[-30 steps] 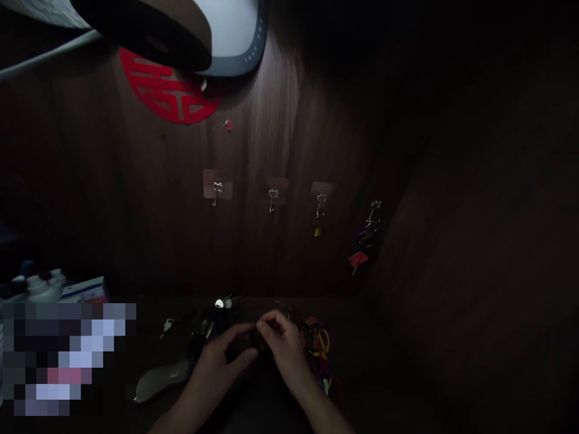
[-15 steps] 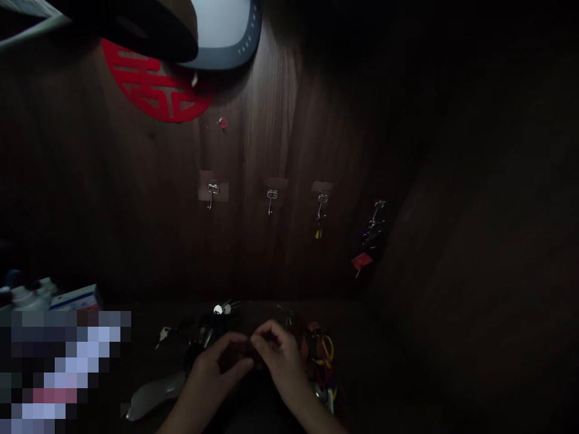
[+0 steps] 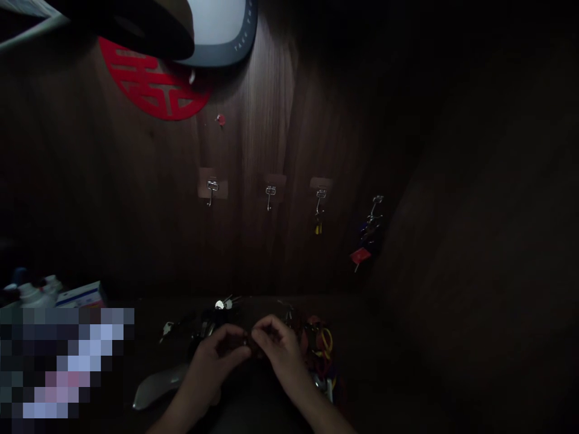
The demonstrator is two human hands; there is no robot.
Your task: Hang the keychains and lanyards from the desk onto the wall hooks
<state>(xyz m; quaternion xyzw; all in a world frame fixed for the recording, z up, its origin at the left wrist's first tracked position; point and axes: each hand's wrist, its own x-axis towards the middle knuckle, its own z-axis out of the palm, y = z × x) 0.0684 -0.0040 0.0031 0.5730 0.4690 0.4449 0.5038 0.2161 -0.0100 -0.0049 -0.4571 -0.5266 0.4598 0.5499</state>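
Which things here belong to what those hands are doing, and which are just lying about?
Likely in use:
left hand
right hand
whatever they may be pinching, too dark to tell
perhaps the keys nearby

Seemingly just there:
white box
bottles
red wall cutout

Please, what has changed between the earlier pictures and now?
On the left hand, thumb and forefinger have drawn closer together. It and the right hand sit slightly further left in view, though the camera moved too. Whether anything was taken or released is too dark to tell. The yellow piece and red tag still hang below their hooks.
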